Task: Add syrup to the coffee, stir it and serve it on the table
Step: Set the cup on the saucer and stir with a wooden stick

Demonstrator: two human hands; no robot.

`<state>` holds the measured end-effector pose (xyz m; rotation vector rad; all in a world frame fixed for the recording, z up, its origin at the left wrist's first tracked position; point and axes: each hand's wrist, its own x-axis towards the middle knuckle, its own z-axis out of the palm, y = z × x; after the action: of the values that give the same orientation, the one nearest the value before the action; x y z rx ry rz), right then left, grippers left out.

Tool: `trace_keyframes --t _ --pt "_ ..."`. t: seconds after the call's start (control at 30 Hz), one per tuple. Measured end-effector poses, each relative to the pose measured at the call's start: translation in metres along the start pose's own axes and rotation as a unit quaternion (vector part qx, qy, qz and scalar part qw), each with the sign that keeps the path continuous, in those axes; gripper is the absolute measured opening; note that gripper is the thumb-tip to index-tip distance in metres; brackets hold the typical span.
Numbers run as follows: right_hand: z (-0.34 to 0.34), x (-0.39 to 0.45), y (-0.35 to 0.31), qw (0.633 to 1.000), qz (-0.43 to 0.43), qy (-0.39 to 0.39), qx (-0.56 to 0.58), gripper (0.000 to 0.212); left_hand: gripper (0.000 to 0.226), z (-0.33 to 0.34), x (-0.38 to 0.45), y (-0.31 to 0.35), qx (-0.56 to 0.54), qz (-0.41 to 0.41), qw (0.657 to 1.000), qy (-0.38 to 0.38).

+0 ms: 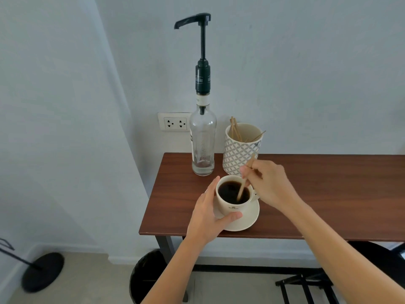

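Observation:
A white cup of black coffee [230, 204] stands on a white saucer [247, 220] near the left front corner of the brown table [328, 194]. My left hand [208, 218] wraps around the cup's left side, thumb on its front. My right hand [267, 183] pinches a wooden stir stick [242, 189] whose lower end dips into the coffee. Behind the cup stands a clear glass syrup bottle [202, 145] with a tall black pump [202, 51], its spout pointing left.
A patterned white mug [241, 150] holding several wooden stir sticks stands right of the bottle. A wall socket [174, 123] sits behind the bottle. Below the table are a black bin [146, 277], a black round stand base [42, 272] at left and a black rack [306, 288] at right.

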<state>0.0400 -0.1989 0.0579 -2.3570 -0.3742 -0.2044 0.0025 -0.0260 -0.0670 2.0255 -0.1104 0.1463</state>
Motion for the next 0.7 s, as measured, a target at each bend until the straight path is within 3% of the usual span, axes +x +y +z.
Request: trace_keyframes --t 0.13,0.27,0.47,0.57,0.7 --pt "0.023 0.004 -0.013 0.997 -0.018 0.035 0.061 0.029 0.107 -0.003 0.001 -0.003 -0.002 -0.003 1.0 0.004" --pt "0.006 0.007 0.002 0.995 -0.03 0.091 -0.039 0.028 0.106 -0.002 0.0 0.0 -0.004 -0.004 1.0 0.002" --pt "0.011 0.003 -0.004 0.998 0.032 0.009 0.048 0.027 0.106 -0.002 0.001 -0.001 0.004 -0.007 1.0 0.004" --pt "0.02 0.008 -0.006 0.996 0.021 0.049 0.065 0.024 0.107 -0.003 0.0 0.0 0.002 -0.008 1.0 0.003" --pt "0.003 0.013 0.007 0.996 0.038 0.084 0.004 0.031 0.106 -0.002 0.0 0.002 0.002 -0.003 1.0 0.001"
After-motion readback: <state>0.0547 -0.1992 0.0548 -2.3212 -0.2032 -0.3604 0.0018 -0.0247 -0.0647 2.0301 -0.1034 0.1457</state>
